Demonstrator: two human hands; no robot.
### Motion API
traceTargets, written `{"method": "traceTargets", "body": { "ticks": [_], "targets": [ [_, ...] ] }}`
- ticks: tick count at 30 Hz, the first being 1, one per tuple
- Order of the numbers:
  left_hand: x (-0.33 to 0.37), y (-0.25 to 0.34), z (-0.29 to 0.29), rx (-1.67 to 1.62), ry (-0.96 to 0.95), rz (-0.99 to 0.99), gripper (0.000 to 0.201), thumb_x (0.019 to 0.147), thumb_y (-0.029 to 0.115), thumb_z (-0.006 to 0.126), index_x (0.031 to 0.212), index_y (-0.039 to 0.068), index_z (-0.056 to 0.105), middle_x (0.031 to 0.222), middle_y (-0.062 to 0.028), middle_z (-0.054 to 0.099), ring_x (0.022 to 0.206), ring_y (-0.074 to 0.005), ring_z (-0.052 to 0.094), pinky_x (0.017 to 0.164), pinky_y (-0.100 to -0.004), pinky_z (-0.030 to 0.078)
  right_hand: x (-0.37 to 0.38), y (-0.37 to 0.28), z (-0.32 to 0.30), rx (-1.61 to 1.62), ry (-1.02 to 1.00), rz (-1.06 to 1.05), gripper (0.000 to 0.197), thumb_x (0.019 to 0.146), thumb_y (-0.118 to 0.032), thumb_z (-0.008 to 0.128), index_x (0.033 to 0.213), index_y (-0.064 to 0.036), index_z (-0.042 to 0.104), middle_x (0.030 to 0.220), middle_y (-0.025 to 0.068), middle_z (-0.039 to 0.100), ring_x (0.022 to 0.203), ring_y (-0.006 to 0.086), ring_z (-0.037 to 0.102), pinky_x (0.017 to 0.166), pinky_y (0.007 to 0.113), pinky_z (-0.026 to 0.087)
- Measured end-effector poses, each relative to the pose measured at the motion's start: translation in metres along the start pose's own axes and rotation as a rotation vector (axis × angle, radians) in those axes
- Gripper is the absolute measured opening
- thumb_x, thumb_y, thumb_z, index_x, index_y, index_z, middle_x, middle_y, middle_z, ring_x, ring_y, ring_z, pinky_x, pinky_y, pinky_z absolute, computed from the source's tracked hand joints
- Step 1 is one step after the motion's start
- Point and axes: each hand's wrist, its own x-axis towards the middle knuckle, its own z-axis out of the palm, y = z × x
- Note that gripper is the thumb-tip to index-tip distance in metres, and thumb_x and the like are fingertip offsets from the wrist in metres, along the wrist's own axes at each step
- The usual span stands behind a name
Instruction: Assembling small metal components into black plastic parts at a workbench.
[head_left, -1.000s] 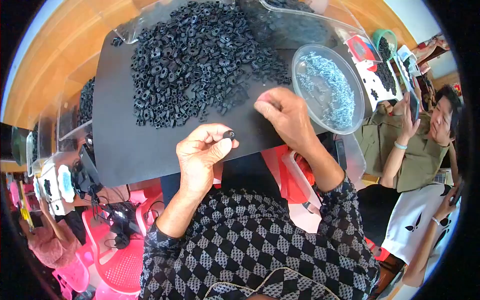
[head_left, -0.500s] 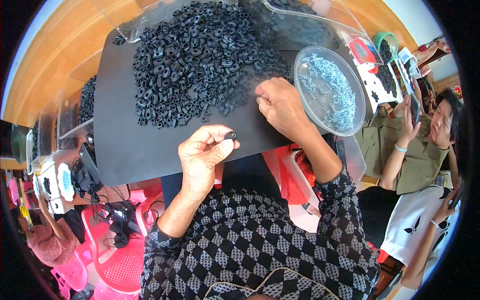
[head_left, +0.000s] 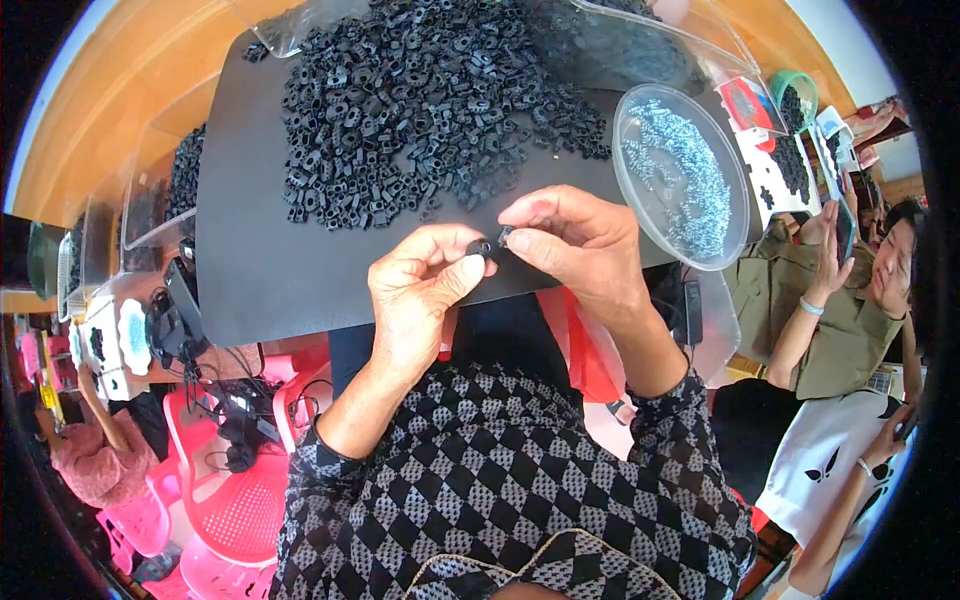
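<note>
Over the near part of the dark table, my left hand (head_left: 425, 285) pinches a small black plastic part (head_left: 481, 248) between thumb and forefinger. Close to its right, my right hand (head_left: 580, 245) grips a tiny dark piece (head_left: 506, 233) at the fingertips; its exact kind is too small to tell. The two pieces are held near each other with a slight gap. Beyond both hands spreads a big heap of small black plastic parts (head_left: 400, 120). To the right of the heap sits a round clear tub lid (head_left: 622, 150) holding many tiny pale-blue, shiny pieces (head_left: 690, 170).
Clear plastic bins (head_left: 160, 150) with black parts stand along the left, and another clear bin (head_left: 700, 45) lies at the far right. A green basket (head_left: 795, 92) is beyond it. Pink chairs (head_left: 235, 500) are at left. People sit on both sides; one holds a phone (head_left: 845, 232).
My right hand has drawn back from the heap's edge toward my left hand and now holds a tiny dark piece. The left hand keeps its black part. The view has shifted slightly.
</note>
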Motion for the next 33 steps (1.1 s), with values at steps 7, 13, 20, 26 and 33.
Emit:
{"method": "traceTargets", "body": {
  "ticks": [7,13,20,26,33],
  "targets": [
    [-0.003,0.0,-0.005,-0.048,-0.051,0.015,0.02,0.083,-0.003,0.064,0.102,-0.006,0.061,0.09,-0.0087,0.065,0.081,-0.0134,0.062,0.077,-0.0245,0.051,-0.009,0.002,0.009,-0.064,0.019,0.003,0.017,0.08,0.006,0.064,0.097,0.0037,0.063,0.091,0.0042,0.061,0.084,0.0095,0.059,0.075,0.023,0.047],
    [-0.007,-0.002,-0.006,-0.037,-0.03,-0.007,0.019,0.083,-0.002,0.064,0.102,-0.005,0.061,0.089,-0.0075,0.066,0.082,-0.0125,0.061,0.075,-0.0235,0.051,-0.01,0.018,0.017,-0.287,0.133,-0.213,0.015,0.076,0.004,0.065,0.09,-0.0015,0.064,0.077,0.0042,0.061,0.072,0.0109,0.059,0.06,0.024,0.045],
    [-0.011,-0.004,-0.005,-0.026,-0.063,0.001,0.02,0.083,0.001,0.065,0.102,-0.005,0.061,0.093,-0.0076,0.065,0.083,-0.0114,0.061,0.076,-0.0241,0.051,-0.011,0.007,0.014,-0.556,0.037,-0.41,0.017,0.073,0.009,0.066,0.087,0.0008,0.065,0.086,0.0094,0.062,0.074,0.0143,0.057,0.062,0.024,0.045],
    [-0.014,-0.004,-0.003,0.075,-0.009,0.0,0.021,0.081,0.004,0.069,0.099,-0.005,0.063,0.083,-0.0015,0.06,0.081,-0.0097,0.056,0.074,-0.0229,0.048,-0.015,0.006,0.013,-0.644,0.006,-0.502,0.018,0.073,0.01,0.065,0.088,0.0003,0.065,0.085,0.0098,0.062,0.073,0.0161,0.058,0.062,0.026,0.046],
    [-0.015,-0.004,-0.006,0.375,-0.006,0.146,0.021,0.077,0.012,0.074,0.093,0.0,0.066,0.075,-0.0025,0.057,0.07,-0.0117,0.051,0.065,-0.0248,0.043,-0.018,0.002,0.009,-0.435,-0.027,-0.244,0.011,0.077,0.001,0.064,0.087,-0.0024,0.062,0.079,0.0067,0.06,0.069,0.0148,0.056,0.06,0.027,0.044]
  ]
}}
